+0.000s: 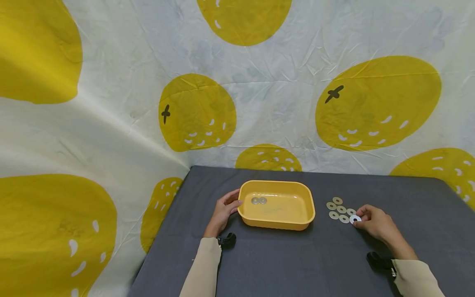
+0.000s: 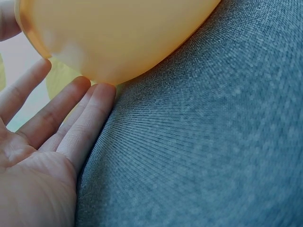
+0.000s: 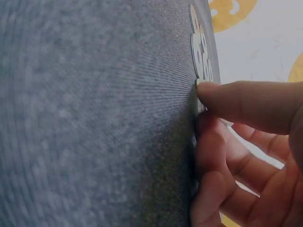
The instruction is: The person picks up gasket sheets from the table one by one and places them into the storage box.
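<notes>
In the head view, my left hand (image 1: 222,211) holds the left end of a yellow plastic tray (image 1: 276,225), thumb at the rim. The left wrist view shows its extended fingers (image 2: 78,135) against the tray's outer wall. Inside the tray, two flat metal washers (image 1: 263,200) lie side by side. To the tray's right, my right hand (image 1: 376,222) pinches a bright washer (image 1: 358,217) between thumb and fingers, at the near right edge of a group of several washers (image 1: 341,209) on the cloth. From the right wrist, my thumb (image 3: 246,104) covers most of that washer.
A dark grey cloth (image 1: 282,264) covers the table under everything. Behind and to the left hangs a white curtain (image 1: 267,111) printed with big yellow fruit. Black straps with a small device (image 1: 378,262) sit on both wrists.
</notes>
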`<state>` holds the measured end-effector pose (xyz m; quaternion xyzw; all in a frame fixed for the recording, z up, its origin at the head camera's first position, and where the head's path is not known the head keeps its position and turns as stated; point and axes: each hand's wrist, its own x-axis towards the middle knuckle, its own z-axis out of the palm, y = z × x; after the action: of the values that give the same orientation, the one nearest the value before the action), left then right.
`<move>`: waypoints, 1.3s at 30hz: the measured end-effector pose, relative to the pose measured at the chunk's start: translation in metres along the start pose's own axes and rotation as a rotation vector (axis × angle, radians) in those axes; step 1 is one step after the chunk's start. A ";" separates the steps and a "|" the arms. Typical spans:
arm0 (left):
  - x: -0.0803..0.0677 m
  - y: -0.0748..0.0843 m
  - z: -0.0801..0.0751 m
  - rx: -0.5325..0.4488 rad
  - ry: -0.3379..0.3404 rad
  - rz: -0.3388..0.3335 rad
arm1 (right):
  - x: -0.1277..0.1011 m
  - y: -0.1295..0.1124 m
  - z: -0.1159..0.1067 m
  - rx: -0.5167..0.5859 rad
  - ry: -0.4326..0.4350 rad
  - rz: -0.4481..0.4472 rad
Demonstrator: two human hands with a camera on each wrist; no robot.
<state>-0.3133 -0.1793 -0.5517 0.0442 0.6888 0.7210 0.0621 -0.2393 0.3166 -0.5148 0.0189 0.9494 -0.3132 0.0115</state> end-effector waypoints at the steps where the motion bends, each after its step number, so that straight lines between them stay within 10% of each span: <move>1: 0.000 0.000 0.000 0.001 0.001 0.000 | 0.000 0.000 0.000 0.002 -0.003 -0.001; 26: -0.001 0.003 0.001 -0.006 0.004 0.000 | -0.005 -0.014 -0.001 0.407 -0.085 -0.001; 39: -0.001 0.003 0.001 0.008 0.001 -0.001 | -0.001 -0.028 0.000 0.441 -0.137 -0.010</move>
<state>-0.3127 -0.1789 -0.5485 0.0437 0.6917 0.7181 0.0622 -0.2396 0.2937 -0.4983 -0.0052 0.8552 -0.5136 0.0697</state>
